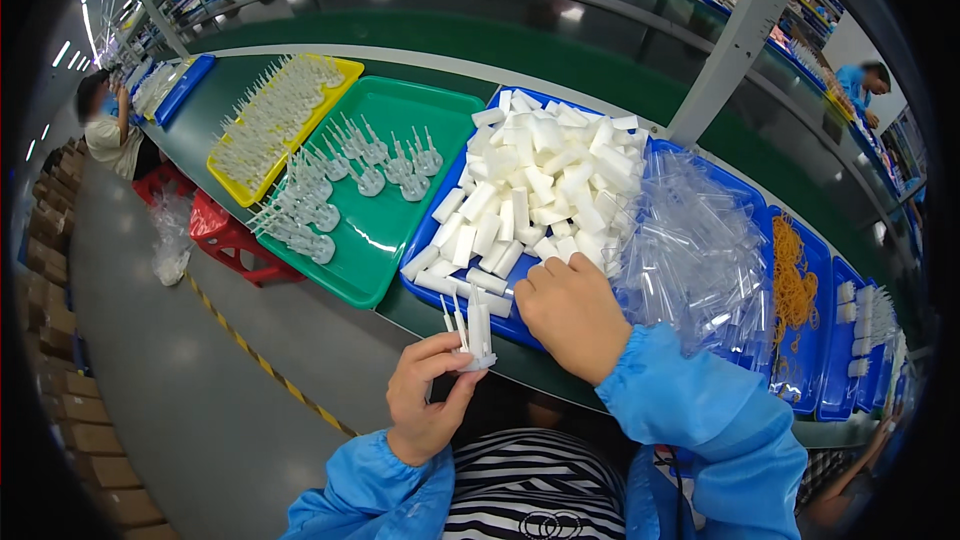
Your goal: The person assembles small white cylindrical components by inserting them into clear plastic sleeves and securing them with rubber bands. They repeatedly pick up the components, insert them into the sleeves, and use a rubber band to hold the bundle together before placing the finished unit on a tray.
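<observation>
Left hand (425, 380): thumb and fingers pinched on a small translucent-white plastic base with upright prongs (481, 362), held in front of the bench edge, prongs up. One white foam cylinder (480, 328) stands on it; at least two thin prongs look bare. Right hand (572, 312): fingers curled at the near edge of the heap of loose white foam cylinders (540, 180); can't tell whether it's gripping one.

To do it well, I'd say: pinch low on the base, prongs vertical, fingertips clear of the points. Take one cylinder, line its axis up with a bare prong, press straight down. Side load probably bends the prong.

Surface: dark green bench (205, 115). Blue plastic tray (527, 328) carries the foam; left of it, a green plastic tray (375, 240) with pronged pieces, then a yellow one (350, 72). Right: clear plastic sleeves (690, 240), then orange bands (793, 290).

Room: grey floor (270, 380), yellow-black tape line, red plastic stools (225, 240), stacked cardboard boxes (95, 410), co-workers at other benches.
</observation>
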{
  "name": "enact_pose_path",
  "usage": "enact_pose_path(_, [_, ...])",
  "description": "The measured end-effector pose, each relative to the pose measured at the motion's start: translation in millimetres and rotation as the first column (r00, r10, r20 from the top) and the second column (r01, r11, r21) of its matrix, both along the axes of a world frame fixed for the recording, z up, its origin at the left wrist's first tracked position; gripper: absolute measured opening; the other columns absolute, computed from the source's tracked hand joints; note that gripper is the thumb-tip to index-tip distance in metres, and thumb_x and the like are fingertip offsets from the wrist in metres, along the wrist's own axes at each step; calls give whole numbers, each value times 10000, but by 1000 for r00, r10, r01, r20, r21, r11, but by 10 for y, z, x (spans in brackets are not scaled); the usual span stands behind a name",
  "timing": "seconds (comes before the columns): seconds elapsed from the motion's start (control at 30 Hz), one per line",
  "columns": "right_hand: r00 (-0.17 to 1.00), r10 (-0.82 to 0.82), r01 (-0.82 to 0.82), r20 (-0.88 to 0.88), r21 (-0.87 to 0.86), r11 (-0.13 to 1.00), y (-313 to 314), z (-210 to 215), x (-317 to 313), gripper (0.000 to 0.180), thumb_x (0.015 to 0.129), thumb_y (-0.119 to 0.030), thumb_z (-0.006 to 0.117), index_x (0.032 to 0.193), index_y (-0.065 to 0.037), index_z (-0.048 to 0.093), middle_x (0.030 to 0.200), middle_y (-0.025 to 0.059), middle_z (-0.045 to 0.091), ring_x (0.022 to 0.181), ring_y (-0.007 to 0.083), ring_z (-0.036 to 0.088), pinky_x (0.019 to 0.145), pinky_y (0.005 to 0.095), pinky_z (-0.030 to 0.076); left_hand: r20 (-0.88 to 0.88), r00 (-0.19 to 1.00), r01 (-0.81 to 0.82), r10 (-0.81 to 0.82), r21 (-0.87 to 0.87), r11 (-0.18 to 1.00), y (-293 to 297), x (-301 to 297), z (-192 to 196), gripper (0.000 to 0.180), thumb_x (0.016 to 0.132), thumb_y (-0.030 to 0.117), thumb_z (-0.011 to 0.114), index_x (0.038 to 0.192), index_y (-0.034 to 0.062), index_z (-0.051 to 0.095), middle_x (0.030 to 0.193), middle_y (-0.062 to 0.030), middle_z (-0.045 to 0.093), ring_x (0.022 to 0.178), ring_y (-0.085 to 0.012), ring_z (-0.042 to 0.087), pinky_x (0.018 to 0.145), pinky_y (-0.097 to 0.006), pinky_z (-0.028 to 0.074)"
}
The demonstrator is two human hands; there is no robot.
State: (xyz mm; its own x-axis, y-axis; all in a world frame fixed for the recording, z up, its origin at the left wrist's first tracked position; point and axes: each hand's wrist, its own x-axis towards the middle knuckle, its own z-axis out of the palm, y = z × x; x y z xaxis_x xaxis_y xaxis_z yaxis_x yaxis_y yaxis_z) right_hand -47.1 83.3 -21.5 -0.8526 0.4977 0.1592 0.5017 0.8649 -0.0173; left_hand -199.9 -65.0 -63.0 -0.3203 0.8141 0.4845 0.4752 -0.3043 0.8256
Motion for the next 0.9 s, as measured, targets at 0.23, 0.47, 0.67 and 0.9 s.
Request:
enact_pose_path(0.23, [799, -408, -49, -441, -724, 688, -121, 568, 89, 199, 831, -118, 740, 978, -32, 636, 865, 103, 633, 719, 227, 648, 638, 342, 518, -147, 985, 104, -94, 66, 992, 102, 79, 104, 331, 751, -100, 768, 1032, 32, 651, 1104, -180, 678, 875, -268, 683, 771, -325, 561])
enact_pose_path(0.47, [769, -334, -152, -545, -664, 732, -252, 591, 318, 272, 838, -119, 767, 1085, -59, 668, 898, 108, 634, 705, 208, 644, 630, 311, 531, -238, 960, 181, -151, 112, 977, 279, 280, 268, 365, 712, -116, 775, 1022, 44, 672, 1088, -162, 678, 838, -271, 668, 704, -339, 535])
enact_pose_path(0.67, [799, -306, -181, -518, -692, 699, -197, 559, 503, 237, 856, -24, 699, 1093, -32, 676, 881, 95, 659, 732, 163, 669, 659, 278, 546, -245, 951, 208, -187, 64, 976, 293, 357, 270, 362, 712, -115, 777, 1018, 50, 678, 1085, -151, 687, 830, -271, 667, 702, -334, 533])
enact_pose_path(0.9, [386, -722, -202, -574, -816, 542, 32, 523, 599, 204, 883, -34, 669, 1085, -7, 667, 852, 100, 703, 764, 71, 656, 681, 262, 532, -406, 875, 314, -262, 66, 947, 248, 316, 336, 392, 666, -78, 793, 1003, 107, 723, 1099, -116, 720, 791, -247, 657, 666, -316, 517])
